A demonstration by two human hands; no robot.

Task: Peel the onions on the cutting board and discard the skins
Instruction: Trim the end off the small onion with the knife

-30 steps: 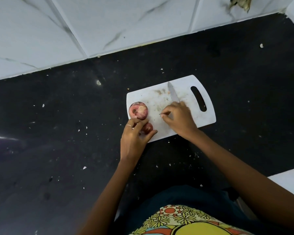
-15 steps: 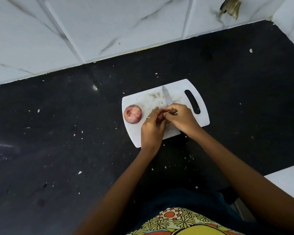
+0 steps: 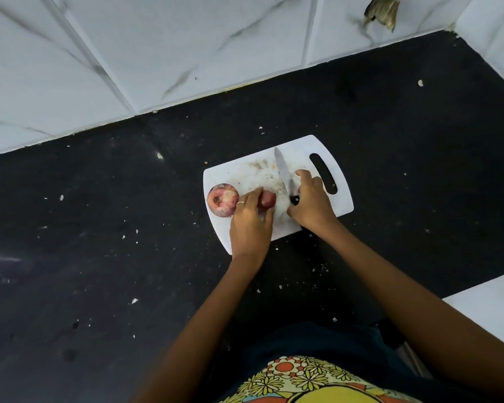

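Note:
A white cutting board [image 3: 341,199] with a handle slot lies on the black counter. A large reddish onion [image 3: 222,200] with skin sits at the board's left end. My left hand [image 3: 252,225] holds a smaller dark red onion [image 3: 267,198] near the board's middle. A knife [image 3: 285,174] lies on the board, blade pointing away from me. My right hand [image 3: 310,203] rests over the knife's black handle, fingers curled around it.
The black counter [image 3: 128,242] is speckled with small white crumbs and skin bits. White marble-pattern wall tiles [image 3: 157,53] run along the back. A white surface [image 3: 489,312] juts in at the lower right. A torn patch [image 3: 381,11] marks the wall at the top.
My left hand carried the small onion from the board's near-left corner to its middle. My right hand shifted right onto the knife handle. The camera drifted slightly.

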